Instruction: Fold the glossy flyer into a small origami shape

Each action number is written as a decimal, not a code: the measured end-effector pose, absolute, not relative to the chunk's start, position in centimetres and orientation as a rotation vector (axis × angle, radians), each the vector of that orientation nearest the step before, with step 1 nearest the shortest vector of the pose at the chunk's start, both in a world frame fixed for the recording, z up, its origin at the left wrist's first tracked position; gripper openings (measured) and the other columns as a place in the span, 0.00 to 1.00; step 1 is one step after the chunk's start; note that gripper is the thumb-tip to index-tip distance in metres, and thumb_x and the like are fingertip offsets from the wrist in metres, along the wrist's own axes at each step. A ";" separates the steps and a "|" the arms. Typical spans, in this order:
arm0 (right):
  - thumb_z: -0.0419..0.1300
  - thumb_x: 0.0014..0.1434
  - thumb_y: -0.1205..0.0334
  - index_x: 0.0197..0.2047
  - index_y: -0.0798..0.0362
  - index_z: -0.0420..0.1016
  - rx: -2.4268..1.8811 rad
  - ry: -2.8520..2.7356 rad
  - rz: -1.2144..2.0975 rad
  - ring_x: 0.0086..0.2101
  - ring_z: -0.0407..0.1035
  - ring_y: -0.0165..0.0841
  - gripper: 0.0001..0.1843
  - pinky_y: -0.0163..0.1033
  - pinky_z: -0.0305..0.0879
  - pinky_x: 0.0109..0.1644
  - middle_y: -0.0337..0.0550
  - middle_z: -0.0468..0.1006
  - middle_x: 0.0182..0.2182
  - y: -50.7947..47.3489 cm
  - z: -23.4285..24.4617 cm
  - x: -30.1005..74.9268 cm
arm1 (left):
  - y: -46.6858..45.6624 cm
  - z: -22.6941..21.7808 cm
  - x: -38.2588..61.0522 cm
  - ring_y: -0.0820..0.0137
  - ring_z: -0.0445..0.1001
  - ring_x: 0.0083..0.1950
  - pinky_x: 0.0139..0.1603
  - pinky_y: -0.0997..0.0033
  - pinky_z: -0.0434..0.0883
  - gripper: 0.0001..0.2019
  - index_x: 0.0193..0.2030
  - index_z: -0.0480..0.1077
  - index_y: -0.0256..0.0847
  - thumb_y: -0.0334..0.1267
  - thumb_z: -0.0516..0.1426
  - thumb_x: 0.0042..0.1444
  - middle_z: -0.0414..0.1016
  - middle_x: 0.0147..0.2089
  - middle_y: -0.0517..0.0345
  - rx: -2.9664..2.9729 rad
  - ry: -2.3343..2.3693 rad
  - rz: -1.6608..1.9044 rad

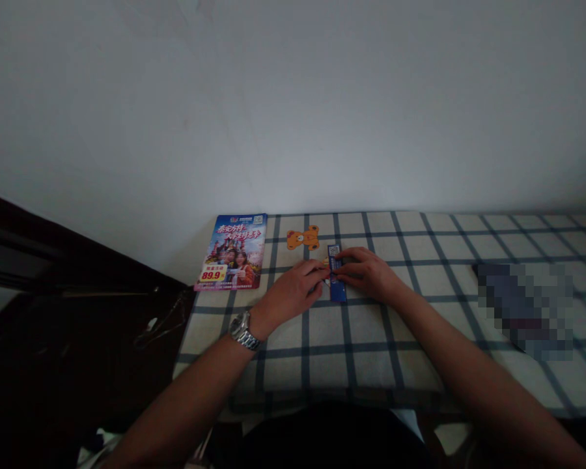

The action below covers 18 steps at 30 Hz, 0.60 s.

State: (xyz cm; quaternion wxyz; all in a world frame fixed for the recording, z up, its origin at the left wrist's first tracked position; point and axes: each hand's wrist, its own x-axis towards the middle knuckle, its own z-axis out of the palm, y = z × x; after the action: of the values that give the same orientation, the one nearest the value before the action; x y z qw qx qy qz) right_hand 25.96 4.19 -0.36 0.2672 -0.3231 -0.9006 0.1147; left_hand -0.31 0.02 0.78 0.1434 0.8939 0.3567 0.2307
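Note:
A narrow folded paper flyer [338, 292], mostly blue with a small QR code at its far end, lies on the checked tablecloth [283, 345]. My left hand [297, 286], with a metal watch [244, 331] on the wrist, has its fingers closed at the strip's left edge. From the other side my right hand [368, 273] pinches and presses the strip with thumb and fingers. Between the hands a bit of red and yellow printed paper shows. The fingertips partly hide the strip's middle.
Left of my hands lies a flat printed flyer or stack of flyers [232, 254]. A bear-shaped cutout [303, 238] lies beyond my left hand. A dark, pixelated flat object [522, 309] is at the right. A bare wall [322, 117] rises behind the table.

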 end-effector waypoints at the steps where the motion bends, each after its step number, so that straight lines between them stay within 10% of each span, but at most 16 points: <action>1: 0.66 0.67 0.60 0.45 0.45 0.87 -0.873 -2.428 0.315 0.54 0.76 0.46 0.07 0.55 0.74 0.59 0.49 0.80 0.55 4.2 -0.3 26.0 | 0.0 0.7 -0.3 0.60 0.72 0.60 0.63 0.53 0.76 0.18 0.64 0.70 0.41 0.30 0.56 0.69 0.71 0.61 0.50 2.596 1.027 0.663; 18: 0.67 0.66 0.61 0.45 0.46 0.87 -0.871 -2.419 0.359 0.54 0.75 0.46 0.07 0.56 0.74 0.60 0.51 0.80 0.55 4.3 -0.4 26.0 | -0.2 0.7 0.1 0.59 0.71 0.62 0.64 0.53 0.76 0.18 0.63 0.70 0.39 0.29 0.56 0.67 0.70 0.62 0.47 2.691 1.083 0.600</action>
State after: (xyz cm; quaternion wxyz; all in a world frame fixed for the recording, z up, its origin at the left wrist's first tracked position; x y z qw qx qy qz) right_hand 25.96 4.27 -0.41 0.2695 -0.3231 -0.8973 0.1333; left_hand 0.13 -0.21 0.70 0.0894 0.9048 0.3642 0.2019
